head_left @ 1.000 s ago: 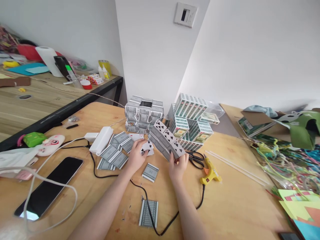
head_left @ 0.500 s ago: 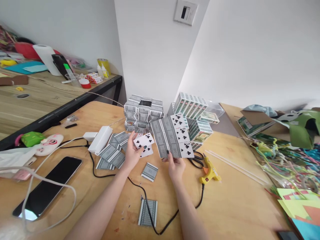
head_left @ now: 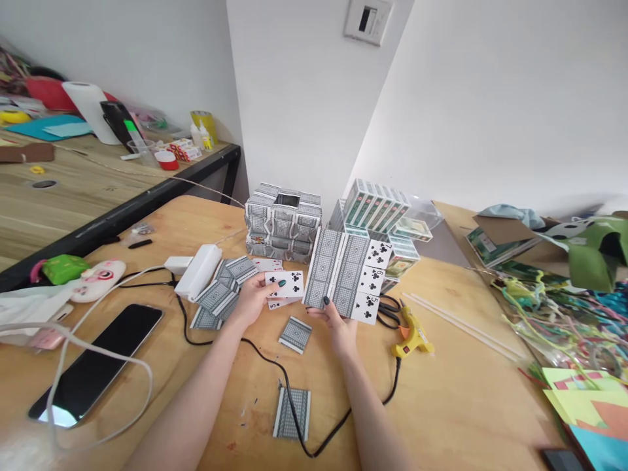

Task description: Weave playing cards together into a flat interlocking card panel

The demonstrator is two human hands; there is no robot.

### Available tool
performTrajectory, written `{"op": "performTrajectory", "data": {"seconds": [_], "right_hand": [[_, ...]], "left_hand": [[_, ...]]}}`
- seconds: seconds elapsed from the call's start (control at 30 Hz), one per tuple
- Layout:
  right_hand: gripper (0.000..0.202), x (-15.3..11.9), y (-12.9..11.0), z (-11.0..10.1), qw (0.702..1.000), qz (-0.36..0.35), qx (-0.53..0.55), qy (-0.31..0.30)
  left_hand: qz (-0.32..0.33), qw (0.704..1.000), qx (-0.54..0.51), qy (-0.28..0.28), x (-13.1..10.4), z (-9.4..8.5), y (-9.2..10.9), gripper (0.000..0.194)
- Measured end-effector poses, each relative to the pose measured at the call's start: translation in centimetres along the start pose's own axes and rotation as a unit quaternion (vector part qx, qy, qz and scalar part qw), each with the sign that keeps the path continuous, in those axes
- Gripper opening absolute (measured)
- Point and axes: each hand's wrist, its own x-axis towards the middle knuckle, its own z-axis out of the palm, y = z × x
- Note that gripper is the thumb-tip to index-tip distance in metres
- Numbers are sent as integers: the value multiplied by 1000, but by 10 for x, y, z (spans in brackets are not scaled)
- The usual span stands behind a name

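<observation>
A four of clubs card [head_left: 290,285] is pinched in my left hand [head_left: 254,297], with its face up. Red-marked cards and another club card lie behind and below it. My right hand [head_left: 338,324] grips the lower edge of a panel of joined cards [head_left: 347,271], patterned grey backs at its left and a column of club faces, seven, six and five, at its right. Behind the hands stands a structure built of folded cards [head_left: 283,222]. Folded grey cards [head_left: 218,294] are heaped left of my left hand. Single folded cards [head_left: 295,334] lie nearer me.
Card boxes [head_left: 375,209] are stacked behind the panel. A yellow glue gun [head_left: 412,335], black-handled scissors [head_left: 390,311] and clear sticks [head_left: 461,327] lie right. A phone [head_left: 98,366], white cable and power strip [head_left: 199,271] lie left. A black cord [head_left: 326,445] crosses the front.
The card panel has turned more upright and shifted slightly right. My left hand has moved a little left and down, and its card has turned level. The camera view has shifted slightly.
</observation>
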Motion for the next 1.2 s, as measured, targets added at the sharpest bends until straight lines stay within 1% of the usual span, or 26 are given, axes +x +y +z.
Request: {"op": "performTrajectory", "data": {"seconds": [0.13,0.2,0.3,0.37,0.5,0.6,0.7,0.8,0.97,1.07,1.2], "right_hand": [[56,0,0,-1,1000,-1,-4,-3],[57,0,0,-1,1000,-2,1,1],[60,0,1,-2,1000,-4,14,9],[61,1,1,-2,1000,-5,21,10],[55,1,1,-2,1000,-3,13,9],[48,1,0,-2,1000,-6,0,15],[42,0,0,-2,1000,-10,0,17],[38,0,0,-2,1000,-10,3,13],[36,2,0,-4,1000,-7,-6,14],[37,2,-1,-3,1000,-7,-10,10],[34,1,-3,-2,1000,-4,-27,-9]], "left_hand": [[-1,999,21,-25,-2,2,0,36],[7,1000,21,-15,-2,3,0,37],[27,999,19,15,-1,4,0,36],[29,999,32,16,-2,5,0,35],[12,999,33,2,-3,8,0,36],[20,999,20,15,-3,8,-1,36],[22,1000,14,14,-2,7,-2,36],[15,999,31,1,-3,11,-4,37],[23,990,135,-31,-7,17,-1,32],[29,983,167,-63,-8,16,2,29],[25,978,183,-95,-9,13,5,22]]}}
